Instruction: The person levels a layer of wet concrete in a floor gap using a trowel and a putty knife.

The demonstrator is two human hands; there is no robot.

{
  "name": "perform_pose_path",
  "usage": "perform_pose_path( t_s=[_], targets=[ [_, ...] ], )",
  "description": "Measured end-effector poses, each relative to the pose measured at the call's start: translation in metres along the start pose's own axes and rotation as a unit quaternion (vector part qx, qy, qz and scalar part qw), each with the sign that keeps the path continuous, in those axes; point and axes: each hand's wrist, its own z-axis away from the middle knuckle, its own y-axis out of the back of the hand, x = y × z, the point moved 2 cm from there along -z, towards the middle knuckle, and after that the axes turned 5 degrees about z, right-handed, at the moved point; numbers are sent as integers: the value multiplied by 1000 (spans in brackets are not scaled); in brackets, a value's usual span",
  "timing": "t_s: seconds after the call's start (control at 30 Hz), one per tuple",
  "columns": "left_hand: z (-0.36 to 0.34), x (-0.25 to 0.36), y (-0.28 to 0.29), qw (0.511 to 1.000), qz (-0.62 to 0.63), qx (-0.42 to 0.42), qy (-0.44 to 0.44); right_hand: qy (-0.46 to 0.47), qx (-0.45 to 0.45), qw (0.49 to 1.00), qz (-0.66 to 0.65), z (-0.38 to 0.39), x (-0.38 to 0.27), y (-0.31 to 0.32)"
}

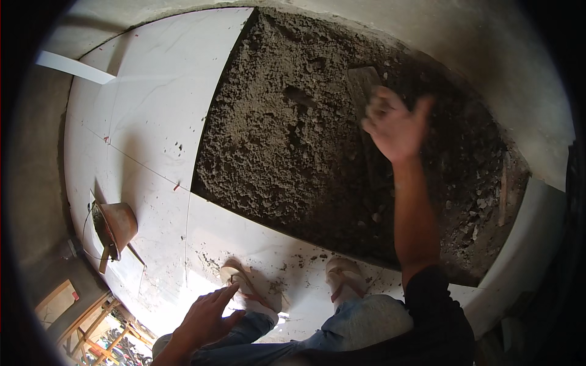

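The right forearm [416,213] stretches from four o'clock to the right hand [395,125] at two o'clock, blurred, some fingers bent and one digit jutting toward one o'clock. At seven o'clock the left hand [206,317] hovers back up, fingers together, pointing to one o'clock, thumb apart.

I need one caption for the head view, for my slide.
Blurred right hand over a rough, gritty bed beside white tiles bearing a bucket.

Bare, grey-beige walls [513,91] enclose the room, and pale tiles [168,70] with faint veining cover part of the floor. Strong light whitens the tiling at lower left, near some wooden bars [85,318]; the far right falls into shadow.
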Motion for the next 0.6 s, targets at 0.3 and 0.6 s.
perform_pose_path(
  t_s=[0.3,0.6],
  targets=[
    [-8,0,2,999,-39,12,-10,-32,47,413,909,-150,72,4],
    [-13,9,0,998,-51,-1,-29,65,30,352,933,-127,103,19]
  ],
)
